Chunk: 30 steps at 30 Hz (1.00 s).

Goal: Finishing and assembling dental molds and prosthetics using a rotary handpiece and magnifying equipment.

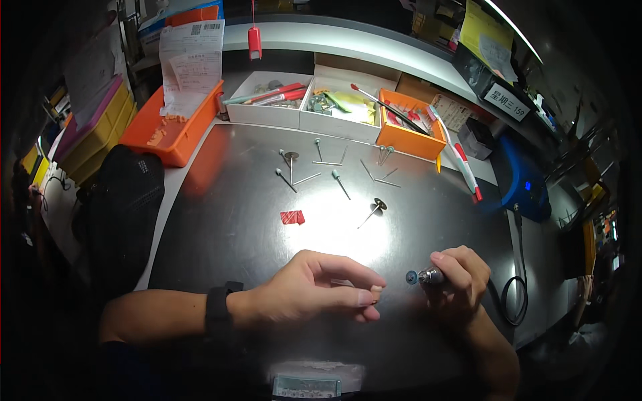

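Note:
My left hand, with a black band on its wrist, pinches a small cream, tooth-like piece between thumb and fingertips. The fingers partly cover that piece, so its full shape is hidden. To the right, my right hand grips a metal rotary handpiece. A round blue-grey tip on the handpiece points at the cream piece, with a small gap between them. Beyond both hands, on the dark bench top, lie a disc-headed bur, a pale-headed bur and a red scrap.
Several more burs and shanks lie farther back. Behind them stand white boxes and an orange box with pens and bits. An orange tray is at left, a blue unit with a black cable at right.

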Each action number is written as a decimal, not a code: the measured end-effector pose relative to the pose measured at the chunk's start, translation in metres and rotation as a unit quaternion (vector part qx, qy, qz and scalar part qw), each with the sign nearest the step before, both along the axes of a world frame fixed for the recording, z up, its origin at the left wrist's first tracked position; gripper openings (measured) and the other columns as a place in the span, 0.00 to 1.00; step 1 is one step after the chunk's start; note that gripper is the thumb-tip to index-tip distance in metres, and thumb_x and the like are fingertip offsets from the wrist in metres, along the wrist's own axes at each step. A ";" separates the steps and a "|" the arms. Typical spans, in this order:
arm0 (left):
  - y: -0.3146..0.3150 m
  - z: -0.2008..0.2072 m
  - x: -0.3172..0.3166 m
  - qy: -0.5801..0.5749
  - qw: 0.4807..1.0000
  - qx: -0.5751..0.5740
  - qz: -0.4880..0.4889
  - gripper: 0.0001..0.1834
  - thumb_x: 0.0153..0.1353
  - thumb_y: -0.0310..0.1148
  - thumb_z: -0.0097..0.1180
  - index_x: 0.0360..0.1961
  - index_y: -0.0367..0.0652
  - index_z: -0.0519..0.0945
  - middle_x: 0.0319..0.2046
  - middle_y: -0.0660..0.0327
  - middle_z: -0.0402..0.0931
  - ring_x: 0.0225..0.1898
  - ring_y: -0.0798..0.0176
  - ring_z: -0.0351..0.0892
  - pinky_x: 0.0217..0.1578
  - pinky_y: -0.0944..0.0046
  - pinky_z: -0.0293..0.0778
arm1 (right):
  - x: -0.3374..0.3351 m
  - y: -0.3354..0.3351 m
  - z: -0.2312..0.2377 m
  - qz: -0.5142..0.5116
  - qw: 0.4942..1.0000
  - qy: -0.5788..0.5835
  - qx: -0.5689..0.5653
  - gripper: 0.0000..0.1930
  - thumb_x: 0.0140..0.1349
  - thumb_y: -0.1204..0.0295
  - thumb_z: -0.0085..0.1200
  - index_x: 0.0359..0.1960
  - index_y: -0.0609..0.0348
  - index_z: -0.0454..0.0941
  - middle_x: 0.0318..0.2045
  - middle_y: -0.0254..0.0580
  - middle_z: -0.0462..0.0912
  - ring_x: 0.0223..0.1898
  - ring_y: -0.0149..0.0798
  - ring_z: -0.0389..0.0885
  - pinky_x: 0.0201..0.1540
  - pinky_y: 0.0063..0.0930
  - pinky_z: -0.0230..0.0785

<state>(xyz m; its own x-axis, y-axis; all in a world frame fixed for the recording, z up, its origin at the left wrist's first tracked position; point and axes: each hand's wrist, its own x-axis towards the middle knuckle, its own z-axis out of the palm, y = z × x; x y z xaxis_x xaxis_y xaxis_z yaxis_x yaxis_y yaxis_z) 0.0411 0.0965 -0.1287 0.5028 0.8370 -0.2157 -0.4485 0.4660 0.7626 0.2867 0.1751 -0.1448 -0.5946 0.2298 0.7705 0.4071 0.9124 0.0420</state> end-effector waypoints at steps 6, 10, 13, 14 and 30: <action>-0.006 -0.014 -0.001 0.021 1.000 0.006 0.022 0.13 0.59 0.20 0.56 0.46 0.32 0.76 0.38 0.54 0.77 0.38 0.60 0.82 0.40 0.66 0.79 | -0.026 -0.006 0.004 0.021 0.999 0.023 -0.017 0.18 0.51 0.71 0.65 0.43 0.55 0.75 0.25 0.34 0.77 0.19 0.34 0.74 0.19 0.25 0.63; -0.009 -0.010 0.002 0.041 0.997 -0.026 0.066 0.11 0.56 0.22 0.57 0.41 0.32 0.76 0.34 0.53 0.77 0.32 0.62 0.82 0.36 0.67 0.79 | -0.016 -0.004 -0.001 -0.053 0.998 0.019 -0.039 0.21 0.47 0.69 0.66 0.45 0.51 0.77 0.24 0.31 0.75 0.21 0.34 0.75 0.22 0.27 0.65; -0.008 -0.013 0.002 0.057 0.995 0.027 0.083 0.10 0.54 0.22 0.58 0.38 0.34 0.76 0.31 0.54 0.76 0.28 0.63 0.80 0.32 0.67 0.79 | -0.002 -0.003 -0.001 -0.059 0.994 -0.020 -0.085 0.20 0.49 0.67 0.64 0.45 0.49 0.78 0.27 0.32 0.76 0.26 0.35 0.77 0.28 0.29 0.68; -0.009 -0.013 -0.001 0.064 0.996 0.015 0.063 0.10 0.54 0.22 0.58 0.38 0.34 0.76 0.31 0.54 0.76 0.28 0.63 0.80 0.32 0.67 0.79 | -0.001 -0.002 0.000 -0.056 0.994 -0.030 -0.093 0.19 0.49 0.66 0.64 0.45 0.49 0.78 0.27 0.32 0.76 0.28 0.35 0.77 0.30 0.30 0.69; 0.002 -0.014 -0.013 -0.008 0.989 0.120 0.082 0.15 0.57 0.26 0.59 0.46 0.35 0.74 0.35 0.60 0.73 0.34 0.65 0.76 0.39 0.66 0.76 | -0.008 -0.018 -0.001 -0.082 0.988 -0.043 -0.124 0.16 0.45 0.74 0.65 0.39 0.59 0.80 0.32 0.42 0.79 0.32 0.43 0.78 0.35 0.33 0.71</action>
<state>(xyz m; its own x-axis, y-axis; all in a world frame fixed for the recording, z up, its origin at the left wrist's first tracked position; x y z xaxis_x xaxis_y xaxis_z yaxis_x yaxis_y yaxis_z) 0.0279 0.0987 -0.1425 0.3582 0.9336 0.0052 -0.5154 0.1930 0.8349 0.2789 0.1568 -0.1453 -0.5951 0.5039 0.6260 0.5548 0.8212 -0.1335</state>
